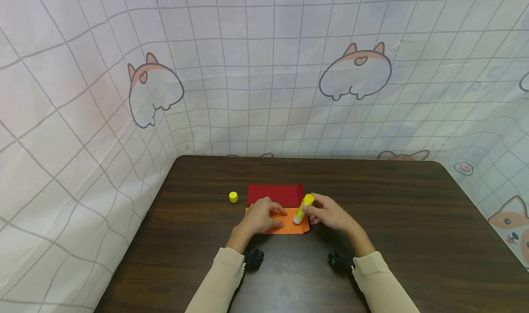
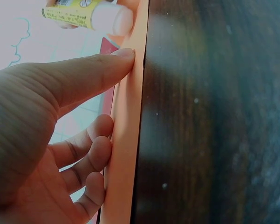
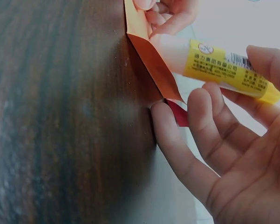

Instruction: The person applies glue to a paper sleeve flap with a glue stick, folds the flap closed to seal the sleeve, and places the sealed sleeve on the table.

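An orange paper envelope lies on the table, its right-end flap tilted up. My left hand rests on it with thumb and fingertips spread, pressing the paper; the thumb touches near its edge. Between thumb and fingers, my right hand holds an uncapped yellow glue stick, white end down at the right part of the envelope. Whether the glue touches the paper, I cannot tell. Directly behind lies a red envelope.
A yellow cap stands on the dark wooden table, left of the red envelope. Black wrist devices sit below both hands. A white grid-patterned curtain hangs behind the table.
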Motion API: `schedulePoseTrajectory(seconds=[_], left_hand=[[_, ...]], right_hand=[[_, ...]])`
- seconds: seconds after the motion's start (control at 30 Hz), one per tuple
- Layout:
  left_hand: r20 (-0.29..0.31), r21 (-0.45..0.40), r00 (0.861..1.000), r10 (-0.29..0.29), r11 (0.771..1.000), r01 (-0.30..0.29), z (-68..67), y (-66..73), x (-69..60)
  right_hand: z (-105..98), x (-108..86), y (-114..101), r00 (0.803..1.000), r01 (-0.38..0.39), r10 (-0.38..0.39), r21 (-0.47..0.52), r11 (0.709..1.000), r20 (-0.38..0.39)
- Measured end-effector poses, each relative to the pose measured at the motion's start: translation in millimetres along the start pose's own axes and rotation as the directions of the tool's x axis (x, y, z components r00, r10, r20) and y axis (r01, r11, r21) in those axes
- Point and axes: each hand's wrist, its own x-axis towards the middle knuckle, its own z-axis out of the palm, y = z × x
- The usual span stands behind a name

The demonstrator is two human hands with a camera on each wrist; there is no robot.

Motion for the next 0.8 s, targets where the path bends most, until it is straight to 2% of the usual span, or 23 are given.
schedulePoseTrajectory(seconds=[0.37,0.8], left_hand=[[-0.003,0.004,1.0,0.007,1.0,-0.007,-0.6,0.3,0.1],[-0.007,-0.003,1.0,0.0,1.0,0.0,-0.3,0.2,-0.2]], right_hand=[[1.3,1.9,2.5,0.996,-0.034,0.034,-0.005,0.999,-0.078],[2.3,2.0,-0.7,0.995,-0.047,0.044,-0.022,0.999,-0.093]])
